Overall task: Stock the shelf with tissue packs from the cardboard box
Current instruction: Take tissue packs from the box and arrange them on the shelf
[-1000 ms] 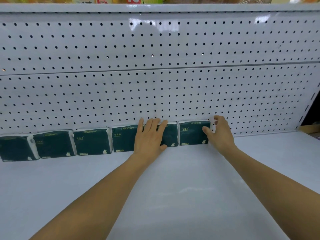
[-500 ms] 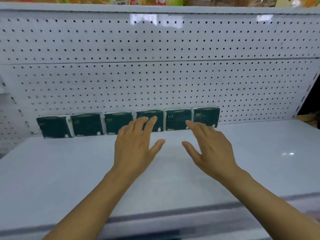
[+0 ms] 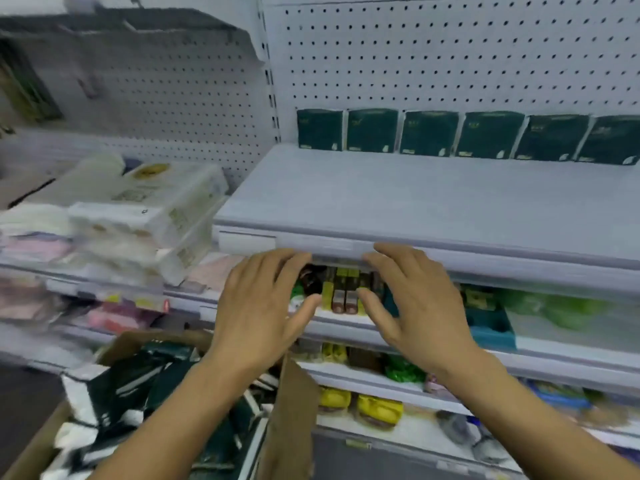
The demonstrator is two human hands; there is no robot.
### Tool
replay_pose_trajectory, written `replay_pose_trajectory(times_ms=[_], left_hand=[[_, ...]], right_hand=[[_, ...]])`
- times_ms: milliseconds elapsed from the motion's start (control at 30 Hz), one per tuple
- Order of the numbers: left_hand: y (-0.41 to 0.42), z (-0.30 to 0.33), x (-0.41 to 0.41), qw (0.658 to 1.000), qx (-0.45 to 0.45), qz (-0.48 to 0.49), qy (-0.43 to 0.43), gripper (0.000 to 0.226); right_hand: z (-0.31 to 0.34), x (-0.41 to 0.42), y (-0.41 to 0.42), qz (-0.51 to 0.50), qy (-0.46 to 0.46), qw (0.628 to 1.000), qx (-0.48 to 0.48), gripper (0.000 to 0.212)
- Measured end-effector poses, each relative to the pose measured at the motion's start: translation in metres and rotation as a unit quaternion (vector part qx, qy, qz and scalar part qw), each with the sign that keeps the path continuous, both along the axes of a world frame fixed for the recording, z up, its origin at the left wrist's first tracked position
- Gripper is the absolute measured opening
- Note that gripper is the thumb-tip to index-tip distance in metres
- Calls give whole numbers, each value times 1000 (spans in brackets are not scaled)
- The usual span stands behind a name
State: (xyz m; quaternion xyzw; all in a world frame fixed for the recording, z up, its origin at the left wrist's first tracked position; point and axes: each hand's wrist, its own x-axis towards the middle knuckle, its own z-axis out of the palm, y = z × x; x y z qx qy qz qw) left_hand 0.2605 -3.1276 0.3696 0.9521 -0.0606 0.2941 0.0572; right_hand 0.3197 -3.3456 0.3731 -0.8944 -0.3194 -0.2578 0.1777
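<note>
My left hand (image 3: 258,308) and right hand (image 3: 420,306), both released and empty, have withdrawn from the six tissue packs (image 3: 429,136) now standing along the shelf (image 3: 398,199) rear, toward the cardboard box (image 3: 291,420) for more stock.

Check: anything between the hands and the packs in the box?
Nothing visible. Both hands, left and right, are empty with fingers spread, above the open box. Its flaps stand open and the dark green packs lie exposed on top, below the left hand. The picture is blurred.
</note>
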Motion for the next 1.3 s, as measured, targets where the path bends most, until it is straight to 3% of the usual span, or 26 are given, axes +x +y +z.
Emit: replay_pose_trajectory(times_ms=[233, 333, 467, 567, 667, 833, 967, 1100, 1200, 1300], left_hand=[[116, -74, -87, 970, -49, 131, 198, 62], [146, -107, -116, 934, -95, 180, 294, 70], [160, -147, -142, 881, -152, 195, 402, 71], [162, -179, -150, 849, -208, 159, 459, 71], [160, -204, -146, 823, -215, 114, 513, 76], [155, -231, -142, 788, -141, 102, 590, 84], [155, -222, -135, 790, -122, 121, 589, 46], [179, -192, -128, 766, -325, 150, 534, 35], [195, -164, -125, 756, -467, 133, 439, 33], [199, -134, -120, 767, -527, 96, 353, 42]], right_hand=[[-75, -59, 120, 98, 153, 981, -71, 46], [-110, -71, 154, 113, 277, 938, -174, 51], [-155, -82, 176, 154, 328, 886, -290, 50], [-178, -85, 185, 227, 389, 810, -375, 69], [-196, -89, 188, 284, 390, 761, -433, 72], [-215, -97, 191, 318, 324, 778, -434, 52], [-209, -86, 179, 330, 344, 814, -333, 40], [-184, -66, 164, 254, 474, 838, -92, 28], [-153, -56, 163, 156, 562, 793, 175, 20], [-127, -49, 165, 63, 592, 737, 320, 21]])
